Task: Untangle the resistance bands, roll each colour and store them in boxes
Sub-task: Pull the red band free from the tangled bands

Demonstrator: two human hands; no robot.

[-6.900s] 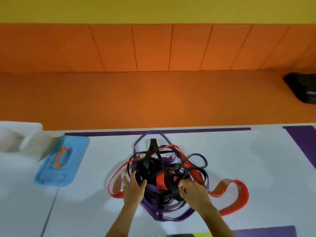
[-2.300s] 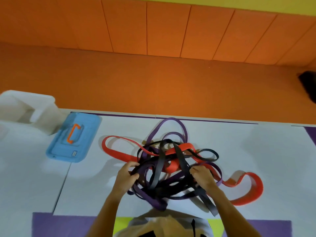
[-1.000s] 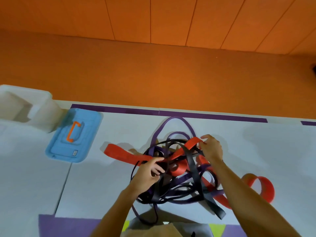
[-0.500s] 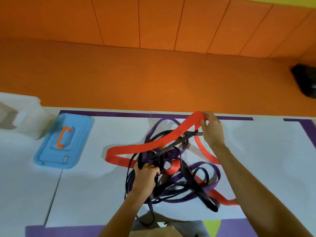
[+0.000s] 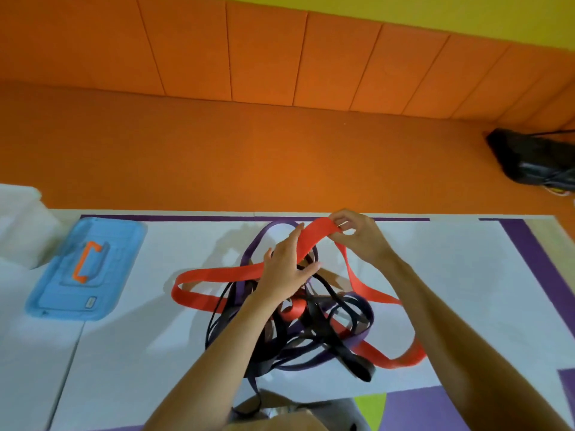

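Sprawling over white mat [image 5: 451,275], tangled bands [image 5: 311,331]; orange padded wall [image 5: 264,57] behind.

White mat [image 5: 435,275] w/ purple edge strips [image 5: 186,218] covers the near floor, w/ a seam at left. Orange floor [image 5: 249,166] lies beyond it. On the mat: flat blue lid [image 5: 102,290] w/ orange handle at left, white box [image 5: 21,225] just beside it, and at centre a tangle of red band [image 5: 217,273], purple band [image 5: 368,312] & black bands [image 5: 351,362]. Black bag [image 5: 535,160] sits on the orange floor, far right.
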